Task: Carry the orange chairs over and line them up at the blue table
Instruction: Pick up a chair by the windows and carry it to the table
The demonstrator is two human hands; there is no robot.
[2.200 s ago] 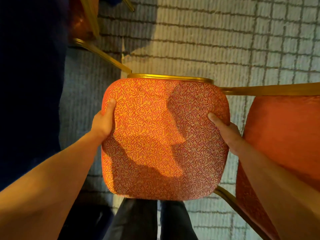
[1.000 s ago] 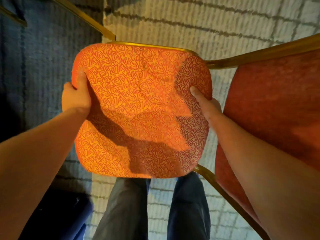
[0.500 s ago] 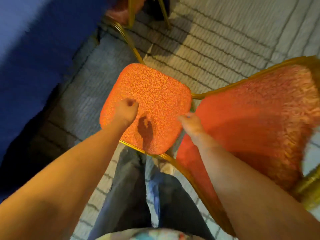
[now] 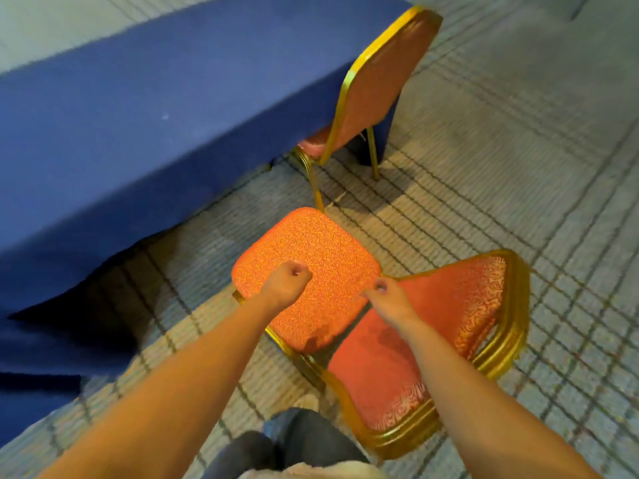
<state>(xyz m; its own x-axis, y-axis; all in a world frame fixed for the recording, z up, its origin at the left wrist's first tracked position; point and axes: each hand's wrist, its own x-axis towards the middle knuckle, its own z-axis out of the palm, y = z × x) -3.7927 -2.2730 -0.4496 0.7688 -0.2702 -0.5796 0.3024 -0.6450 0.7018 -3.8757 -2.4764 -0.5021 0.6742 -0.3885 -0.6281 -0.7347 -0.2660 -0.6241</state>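
Orange chair (image 4: 321, 247) near blue table (image 4: 138, 115) | left hand (image 4: 288, 283) fisted | right hand (image 4: 389, 302) curled, grip unclear

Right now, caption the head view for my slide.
Left hand and right hand over an orange chair near the blue table, another chair tucked in.

Cloth chair seat (image 4: 313, 252), seemingly metal frame (image 4: 511, 344)

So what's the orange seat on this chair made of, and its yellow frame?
The seat looks like padded woven fabric: matte, puffy, with a swirly pattern. The frame looks like gold-painted metal tubing: thin, smooth and glossy, though the coating is a guess.
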